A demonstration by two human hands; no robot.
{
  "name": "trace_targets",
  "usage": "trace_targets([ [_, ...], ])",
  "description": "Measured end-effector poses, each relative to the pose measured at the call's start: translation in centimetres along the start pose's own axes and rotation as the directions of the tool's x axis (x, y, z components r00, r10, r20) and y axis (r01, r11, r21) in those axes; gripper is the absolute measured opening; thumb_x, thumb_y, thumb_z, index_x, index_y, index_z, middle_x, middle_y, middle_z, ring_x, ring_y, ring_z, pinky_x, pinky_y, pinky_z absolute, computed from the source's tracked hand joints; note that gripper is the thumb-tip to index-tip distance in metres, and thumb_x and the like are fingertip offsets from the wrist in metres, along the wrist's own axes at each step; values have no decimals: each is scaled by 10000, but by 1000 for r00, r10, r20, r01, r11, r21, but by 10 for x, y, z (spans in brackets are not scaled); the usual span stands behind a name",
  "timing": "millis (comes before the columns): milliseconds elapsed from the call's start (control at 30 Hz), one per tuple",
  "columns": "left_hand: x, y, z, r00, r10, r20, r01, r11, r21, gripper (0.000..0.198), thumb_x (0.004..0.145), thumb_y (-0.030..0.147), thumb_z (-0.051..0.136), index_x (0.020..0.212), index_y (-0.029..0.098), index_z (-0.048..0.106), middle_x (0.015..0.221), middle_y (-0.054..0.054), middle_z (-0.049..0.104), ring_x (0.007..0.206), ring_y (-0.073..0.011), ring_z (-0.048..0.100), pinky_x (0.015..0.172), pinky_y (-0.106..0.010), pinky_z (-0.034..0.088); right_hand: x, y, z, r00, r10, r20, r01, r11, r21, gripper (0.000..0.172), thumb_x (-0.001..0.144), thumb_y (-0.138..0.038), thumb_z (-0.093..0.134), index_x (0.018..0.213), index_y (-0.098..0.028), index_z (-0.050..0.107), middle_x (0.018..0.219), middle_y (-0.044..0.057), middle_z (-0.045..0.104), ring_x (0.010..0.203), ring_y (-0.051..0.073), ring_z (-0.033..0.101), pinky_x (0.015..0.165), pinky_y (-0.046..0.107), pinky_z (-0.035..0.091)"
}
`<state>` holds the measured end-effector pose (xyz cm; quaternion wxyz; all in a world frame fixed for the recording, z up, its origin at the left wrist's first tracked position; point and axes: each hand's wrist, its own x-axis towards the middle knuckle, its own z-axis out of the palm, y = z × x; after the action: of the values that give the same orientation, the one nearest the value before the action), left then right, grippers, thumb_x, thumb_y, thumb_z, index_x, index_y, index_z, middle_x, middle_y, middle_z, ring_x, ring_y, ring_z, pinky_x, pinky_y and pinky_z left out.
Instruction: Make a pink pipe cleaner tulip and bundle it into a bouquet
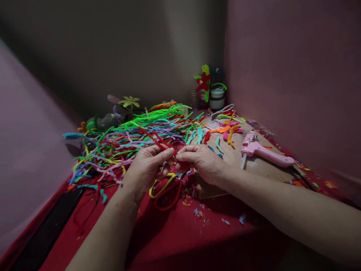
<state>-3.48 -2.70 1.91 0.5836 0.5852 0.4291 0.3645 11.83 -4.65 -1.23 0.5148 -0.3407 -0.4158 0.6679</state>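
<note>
My left hand (152, 162) pinches a red pipe cleaner (150, 136) between thumb and forefinger, and its free lengths stick out up and to the left. My right hand (197, 160) is closed on the same red pipe cleaner, fingertips almost meeting those of the left. The part between the fingers is mostly hidden. Just below the hands, a yellow loop (153, 190), perhaps scissor handles, lies beside a curved red pipe cleaner loop (172, 205). Behind the hands spreads a big heap of multicoloured pipe cleaners (158, 122).
A pink glue gun (262, 150) lies on a brown board (262, 171) at right, among several petal-shaped pieces (200, 134). Pipe-cleaner flowers (203, 81) and a lidded cup (217, 99) stand at the back. Clippings litter the red cloth (180, 241); a dark flat object (47, 229) lies left.
</note>
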Motion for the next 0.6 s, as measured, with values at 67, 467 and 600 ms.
trace_targets([
  [67, -2, 3, 0, 1000, 24, -8, -24, 999, 29, 164, 684, 284, 698, 696, 134, 632, 584, -6, 589, 403, -61, 447, 378, -179, 305, 0, -2, 1, 1000, 15, -10, -14, 1000, 28, 59, 655, -144, 597, 598, -131, 593, 517, -3, 609, 474, 85, 551, 540, 218, 436],
  [467, -4, 13, -9, 671, 687, 278, -566, 233, 791, 55, 714, 245, 660, 710, 268, 709, 780, -37, 584, 798, -203, 461, 732, -319, 363, 0, -5, -4, 988, 19, 153, -20, 1000, 7, 69, 654, -157, 587, 588, -142, 573, 499, -16, 585, 453, 83, 520, 502, 216, 426],
  [600, -12, 23, -9, 750, 549, 368, -583, 287, 760, 92, 736, 257, 621, 667, 227, 675, 711, -37, 612, 719, -186, 469, 692, -302, 360, -4, -9, -3, 980, 17, 198, 11, 991, -136, 87, 649, -155, 573, 564, -144, 561, 475, -24, 551, 443, 85, 490, 495, 223, 394],
])
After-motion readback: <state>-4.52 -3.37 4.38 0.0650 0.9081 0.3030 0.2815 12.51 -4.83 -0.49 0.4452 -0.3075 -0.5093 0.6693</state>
